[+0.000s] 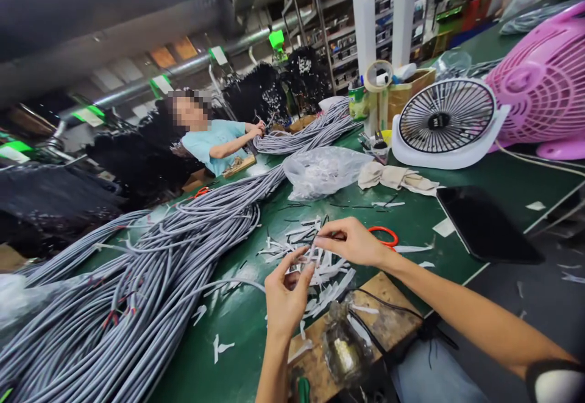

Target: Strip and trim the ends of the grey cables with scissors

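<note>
My left hand point(287, 296) is closed, its thumb and fingertips pinching the end of a grey cable point(240, 281) that runs in from the left. Close beside it, my right hand point(353, 241) is also closed, with thumb and forefinger pinched at the same cable end. A thin dark strand shows at the right fingers; exactly what they grip is too small to tell. White strips of scrap point(331, 293) lie on the green table under both hands. Just behind my right wrist sit red-handled scissors point(384, 236), partly hidden.
A big bundle of grey cables point(150, 281) covers the left side. A wooden board point(388, 305) carries a small metal device point(342, 348). Around stand a plastic bag point(322, 171), cloth point(397, 178), dark tablet point(487, 223), white fan point(445, 122) and pink fan point(543, 80). A co-worker point(214, 141) handles cables opposite.
</note>
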### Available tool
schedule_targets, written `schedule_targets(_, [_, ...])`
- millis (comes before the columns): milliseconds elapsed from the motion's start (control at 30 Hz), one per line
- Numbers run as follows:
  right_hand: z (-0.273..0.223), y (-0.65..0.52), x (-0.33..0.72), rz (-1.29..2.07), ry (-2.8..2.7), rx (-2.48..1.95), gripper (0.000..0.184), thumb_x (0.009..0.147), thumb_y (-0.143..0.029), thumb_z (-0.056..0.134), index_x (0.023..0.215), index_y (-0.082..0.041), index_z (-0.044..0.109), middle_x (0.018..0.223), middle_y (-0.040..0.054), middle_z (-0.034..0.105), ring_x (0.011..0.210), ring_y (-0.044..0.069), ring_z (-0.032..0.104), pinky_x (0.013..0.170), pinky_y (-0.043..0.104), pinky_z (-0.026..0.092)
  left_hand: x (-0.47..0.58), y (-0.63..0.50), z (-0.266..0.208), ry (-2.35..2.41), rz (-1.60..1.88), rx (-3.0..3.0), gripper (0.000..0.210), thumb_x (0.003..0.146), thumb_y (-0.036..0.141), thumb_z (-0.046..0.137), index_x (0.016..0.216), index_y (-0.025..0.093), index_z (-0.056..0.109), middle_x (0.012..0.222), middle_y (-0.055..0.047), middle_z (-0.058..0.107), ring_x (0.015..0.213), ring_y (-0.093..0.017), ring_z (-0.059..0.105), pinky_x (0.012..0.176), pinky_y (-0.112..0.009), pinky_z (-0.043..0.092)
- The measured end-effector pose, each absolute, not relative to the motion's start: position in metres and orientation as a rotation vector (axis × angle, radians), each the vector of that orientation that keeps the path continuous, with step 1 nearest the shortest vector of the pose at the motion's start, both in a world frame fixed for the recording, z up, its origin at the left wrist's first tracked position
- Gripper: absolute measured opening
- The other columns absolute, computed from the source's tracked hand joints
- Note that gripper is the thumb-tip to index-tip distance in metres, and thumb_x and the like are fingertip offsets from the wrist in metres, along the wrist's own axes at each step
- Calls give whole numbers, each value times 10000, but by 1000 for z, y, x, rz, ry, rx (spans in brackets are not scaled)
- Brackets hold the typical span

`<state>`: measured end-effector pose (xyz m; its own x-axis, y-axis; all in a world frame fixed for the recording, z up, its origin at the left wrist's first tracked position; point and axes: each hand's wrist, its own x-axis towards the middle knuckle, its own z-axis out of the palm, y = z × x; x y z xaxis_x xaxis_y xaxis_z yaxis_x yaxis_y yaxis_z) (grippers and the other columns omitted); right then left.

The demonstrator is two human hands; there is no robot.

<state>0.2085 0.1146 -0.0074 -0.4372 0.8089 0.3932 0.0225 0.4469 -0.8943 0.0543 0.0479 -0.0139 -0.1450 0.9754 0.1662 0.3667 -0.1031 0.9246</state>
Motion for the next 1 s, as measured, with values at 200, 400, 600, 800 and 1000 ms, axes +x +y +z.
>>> schedule_targets(200, [-9, 112, 201, 1249, -1719, -711, 233, 717, -348, 604, 681, -118, 582, 598, -6, 568, 483, 62, 443, 436, 171, 320, 48, 49, -16, 1440, 1189, 1538, 283, 724, 343, 594, 877, 128, 697, 664, -49, 639, 549, -130, 487, 502, -212, 365])
schedule_targets(400, [-9, 111, 204, 1257, -1856, -639, 318, 769, -387, 534, 607, -114, 558, 535, -28, 462, 495, 61, 370, 447, 178, 289, 51, 48, -14, 1417, 1287, 1685, 232, 770, 308, 550, 827, 145, 703, 621, -32, 592, 583, -133, 479, 560, -221, 368])
schedule_targets(600, [-14, 109, 200, 1212, -1864, -602, 382, 760, -402, 537, 500, -134, 457, 501, -52, 344, 485, 56, 298, 442, 185, 250, 57, 44, -11, 1478, 1201, 1971, 193, 782, 240, 530, 723, 176, 701, 530, -5, 505, 502, -114, 411, 496, -218, 299])
schedule_targets(800, [-26, 114, 189, 1269, -1859, -762, 391, 722, -407, 560, 464, -119, 506, 433, -34, 420, 446, 62, 359, 412, 176, 278, 54, 43, -9, 1399, 1400, 1748, 173, 757, 267, 556, 765, 171, 700, 641, -34, 603, 594, -144, 496, 571, -227, 367])
schedule_targets(1000, [-13, 110, 199, 1248, -1770, -614, 267, 797, -352, 511, 914, -140, 626, 791, 31, 588, 567, 81, 471, 461, 179, 339, 45, 44, -2, 1367, 1258, 1465, 280, 740, 360, 554, 651, 119, 664, 575, -18, 544, 537, -111, 424, 517, -212, 322])
